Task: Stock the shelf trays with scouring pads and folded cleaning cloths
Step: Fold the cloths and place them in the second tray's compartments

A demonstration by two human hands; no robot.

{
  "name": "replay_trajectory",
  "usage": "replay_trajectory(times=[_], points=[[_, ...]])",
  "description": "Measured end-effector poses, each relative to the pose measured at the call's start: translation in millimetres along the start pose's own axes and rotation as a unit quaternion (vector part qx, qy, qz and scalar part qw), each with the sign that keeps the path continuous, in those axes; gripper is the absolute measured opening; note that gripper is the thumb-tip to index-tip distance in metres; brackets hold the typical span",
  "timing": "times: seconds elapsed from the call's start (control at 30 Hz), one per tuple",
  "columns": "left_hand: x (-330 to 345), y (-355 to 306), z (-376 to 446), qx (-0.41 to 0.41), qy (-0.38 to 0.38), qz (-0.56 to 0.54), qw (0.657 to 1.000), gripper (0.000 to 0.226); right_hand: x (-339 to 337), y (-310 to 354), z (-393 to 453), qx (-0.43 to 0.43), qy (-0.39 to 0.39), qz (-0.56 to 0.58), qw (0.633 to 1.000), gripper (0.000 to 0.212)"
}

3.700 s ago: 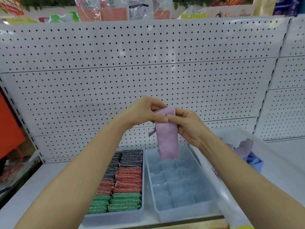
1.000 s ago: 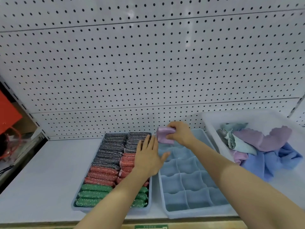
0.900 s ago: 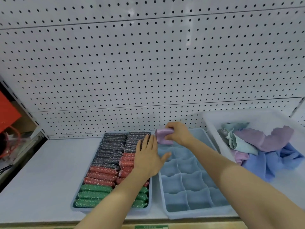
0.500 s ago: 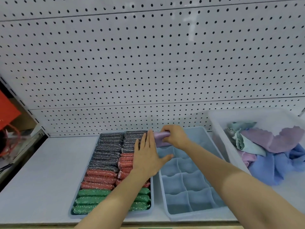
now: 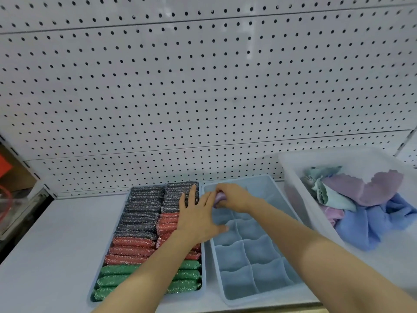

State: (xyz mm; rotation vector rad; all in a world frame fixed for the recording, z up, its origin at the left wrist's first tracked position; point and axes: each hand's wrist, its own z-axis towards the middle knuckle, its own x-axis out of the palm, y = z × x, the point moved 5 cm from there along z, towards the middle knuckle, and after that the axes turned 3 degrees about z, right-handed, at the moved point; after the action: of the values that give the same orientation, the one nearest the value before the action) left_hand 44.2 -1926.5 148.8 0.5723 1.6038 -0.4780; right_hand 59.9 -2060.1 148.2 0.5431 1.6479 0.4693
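A light blue divided tray [image 5: 284, 224] stands on the white shelf. My right hand [image 5: 234, 196] grips a folded lilac cloth [image 5: 218, 198] down in the tray's far left compartment; most of the cloth is hidden by my fingers. My left hand [image 5: 198, 216] lies flat with straight fingers across the tray's left rim and the neighbouring tray. That left tray [image 5: 204, 279] is packed with grey, red and green scouring pads [image 5: 140, 222] in two rows.
A clear plastic bin [image 5: 295, 175] at the right holds loose purple, mint and blue cloths [image 5: 370, 206]. White pegboard [image 5: 203, 86] rises directly behind the trays. Bare shelf surface [image 5: 56, 245] lies to the left; a shelf upright and red clutter sit at the far left.
The lilac cloth, held up unfolded by both hands earlier, has been folded and lowered by my right hand into the far left compartment. My left hand has settled on the tray edge.
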Motion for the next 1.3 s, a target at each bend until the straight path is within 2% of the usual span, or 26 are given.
replay_trajectory(times=[0.1,0.23,0.37,0.6,0.7,0.8,0.97,1.1,1.2,1.3], points=[[1.8,1.6,5.5,0.006,0.012,0.000,1.000,0.110,-0.2,4.4,-5.7,-0.001,-0.049,-0.004,0.999,0.028],[0.8,3.5,9.5,-0.006,0.026,0.025,0.999,0.121,-19.8,0.4,-39.2,-0.001,-0.100,-0.022,0.995,0.065],[-33.8,-18.1,16.0,0.005,-0.016,0.014,1.000,0.107,-56.5,-18.0,-85.6,0.031,-0.186,-0.056,0.980,0.067],[-104.8,-132.8,43.5,0.149,-0.129,0.010,0.980,0.074,-125.3,-61.7,-180.9,0.130,-0.288,-0.097,0.944,0.066],[-110.7,-185.8,56.4,0.192,-0.133,0.025,0.972,0.068,-156.1,-85.1,-220.2,0.181,-0.301,-0.119,0.929,0.066],[-112.0,-244.1,65.8,0.241,-0.141,0.037,0.960,0.061,-184.5,-110.3,-254.5,0.192,-0.315,-0.140,0.919,0.067],[-98.0,-342.8,69.6,0.318,-0.063,0.058,0.944,0.035,-221.7,-146.9,-285.5,0.203,-0.317,-0.188,0.907,0.058],[-68.0,-385.5,90.2,0.301,-0.028,0.068,0.951,0.032,-242.2,-172.9,-294.4,0.191,-0.310,-0.200,0.910,0.065],[-49.2,-396.4,106.6,0.244,-0.015,0.117,0.962,0.029,-254.5,-188.8,-296.0,0.180,-0.315,-0.189,0.912,0.066],[-52.9,-392.0,122.7,0.176,-0.019,0.013,0.984,0.030,-261.5,-198.1,-297.1,0.167,-0.323,-0.185,0.913,0.064]])
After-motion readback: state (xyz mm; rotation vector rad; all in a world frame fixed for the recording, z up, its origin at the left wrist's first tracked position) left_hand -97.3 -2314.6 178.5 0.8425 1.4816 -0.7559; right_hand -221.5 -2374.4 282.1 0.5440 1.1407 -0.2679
